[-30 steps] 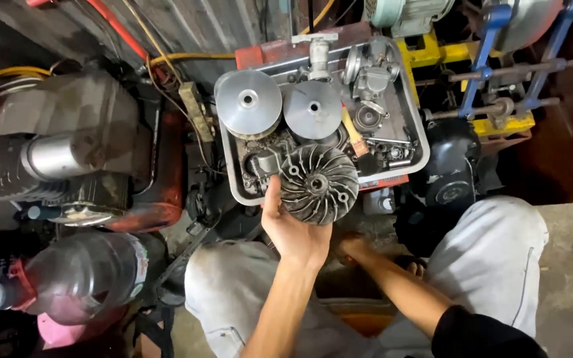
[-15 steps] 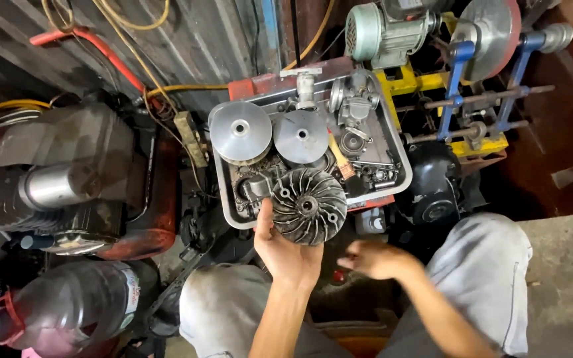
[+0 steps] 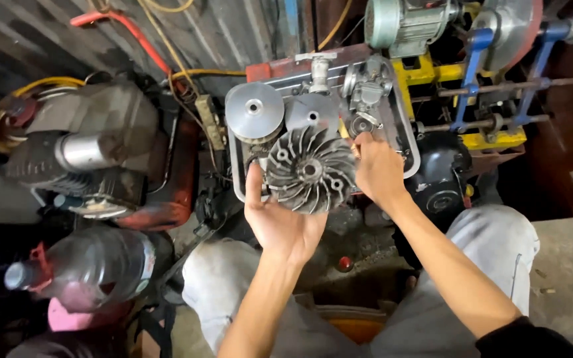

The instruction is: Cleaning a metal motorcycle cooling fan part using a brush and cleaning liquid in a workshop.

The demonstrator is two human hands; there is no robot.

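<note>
A: Two hands were on the job. The left hand [image 3: 285, 229] cupped the finned metal disc [image 3: 310, 170] from below, its fingers [image 3: 254, 182] clasped on the disc's left rim, holding it just above the near edge of the metal tray [image 3: 233, 178].

B: And the right hand [image 3: 378, 169]?

A: It reached past the disc's right edge into the tray. Its fingers were bent over and hidden behind the hand, so I couldn't tell whether they gripped anything.

B: What looked risky?

A: The disc seemed greasy and rested on one palm, so my guess was it could slip and drop onto the loose parts in the tray, or the reaching arm could knock it.

B: Which way did it point?

A: Its finned face looked up toward the camera. Being round, it had no long axis; its centre hole's axis ran roughly upward, tilted slightly toward the person. Two smooth discs [image 3: 254, 110] lay just behind it.
</note>
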